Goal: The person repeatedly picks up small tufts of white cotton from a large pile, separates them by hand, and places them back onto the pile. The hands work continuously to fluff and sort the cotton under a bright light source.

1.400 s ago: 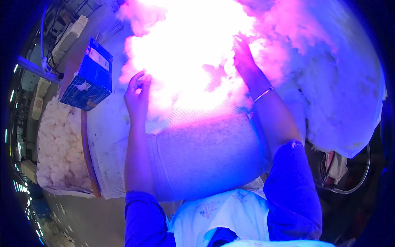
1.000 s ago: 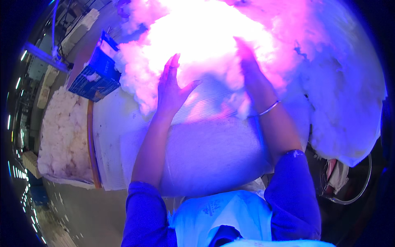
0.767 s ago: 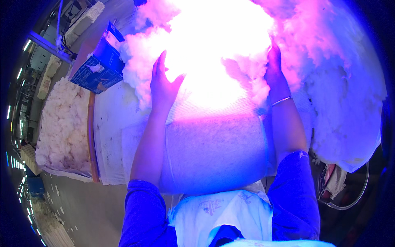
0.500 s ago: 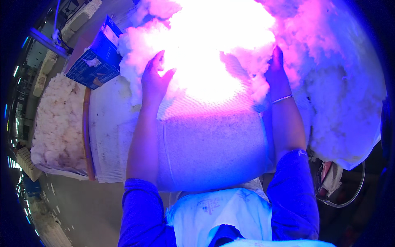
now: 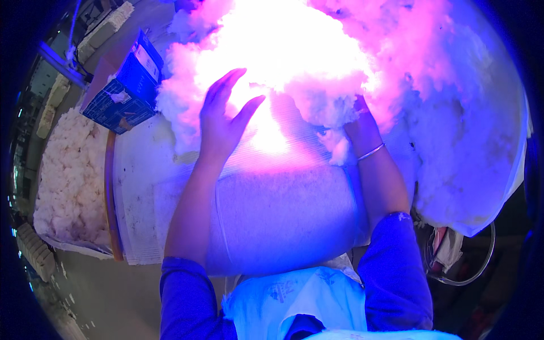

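A big heap of white fluffy fibre (image 5: pixel 317 62) covers the far part of the table, glaring bright under the light. My left hand (image 5: pixel 224 116) is raised just in front of it, fingers spread, holding nothing. My right hand (image 5: pixel 360 127) is pushed into the fibre, fingers buried in a clump; a thin bangle circles the wrist. A white woven sack (image 5: pixel 283 215) lies flat on the table between my forearms, its far end under the fibre.
A dark blue carton (image 5: pixel 124 90) stands at the table's left back corner. Another pile of white fibre (image 5: pixel 65 181) lies on the floor to the left. More fibre (image 5: pixel 453 147) spills over the table's right side. A metal ring (image 5: pixel 464 266) sits lower right.
My left hand has lifted off the fibre's left edge and moved right, fingers now spread. My right hand has stayed sunk in the fibre at the right.
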`<state>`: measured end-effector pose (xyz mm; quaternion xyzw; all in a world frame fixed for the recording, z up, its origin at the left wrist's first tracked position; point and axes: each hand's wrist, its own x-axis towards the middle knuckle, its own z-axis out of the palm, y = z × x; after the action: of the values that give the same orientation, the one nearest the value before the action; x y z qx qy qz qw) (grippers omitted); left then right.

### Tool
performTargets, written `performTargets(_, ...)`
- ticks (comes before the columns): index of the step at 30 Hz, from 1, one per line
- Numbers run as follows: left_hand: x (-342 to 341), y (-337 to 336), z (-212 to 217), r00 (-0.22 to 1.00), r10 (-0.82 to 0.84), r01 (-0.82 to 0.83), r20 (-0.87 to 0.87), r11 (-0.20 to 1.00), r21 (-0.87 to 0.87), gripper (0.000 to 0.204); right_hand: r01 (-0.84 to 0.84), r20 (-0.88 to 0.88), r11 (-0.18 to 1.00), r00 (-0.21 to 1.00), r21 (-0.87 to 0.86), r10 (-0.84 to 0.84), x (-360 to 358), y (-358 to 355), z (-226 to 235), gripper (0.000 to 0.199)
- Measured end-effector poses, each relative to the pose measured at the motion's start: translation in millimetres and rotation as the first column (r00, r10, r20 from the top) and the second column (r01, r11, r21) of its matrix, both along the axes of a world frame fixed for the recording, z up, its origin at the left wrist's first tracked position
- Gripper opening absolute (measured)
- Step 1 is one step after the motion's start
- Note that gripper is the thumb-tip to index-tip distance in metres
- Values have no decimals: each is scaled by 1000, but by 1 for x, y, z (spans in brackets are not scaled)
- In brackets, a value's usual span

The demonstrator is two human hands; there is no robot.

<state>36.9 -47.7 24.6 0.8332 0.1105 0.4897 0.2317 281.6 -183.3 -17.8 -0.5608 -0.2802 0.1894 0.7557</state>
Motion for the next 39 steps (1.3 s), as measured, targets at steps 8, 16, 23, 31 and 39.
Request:
performTargets(8,59,-1,-32,956,-207,293,208,654,-697,39,100,151,995,984,4,-99,-20,12,31,16)
performTargets(16,53,-10,-31,979,-160,203,125,774,-600,9,-50,878,986,463,161,-120,-87,-6,94,28)
performTargets(23,46,-4,-25,994,-105,70,-27,813,-577,27,127,814,916,515,-382,268,-58,2,55,17)
performTargets(31,47,-7,-29,981,-193,156,5,776,-611,26,104,858,974,499,-200,123,-72,-6,80,19)
performTargets(39,46,-12,-25,984,-152,71,-97,821,-566,26,91,872,946,423,-311,246,-89,2,73,12)
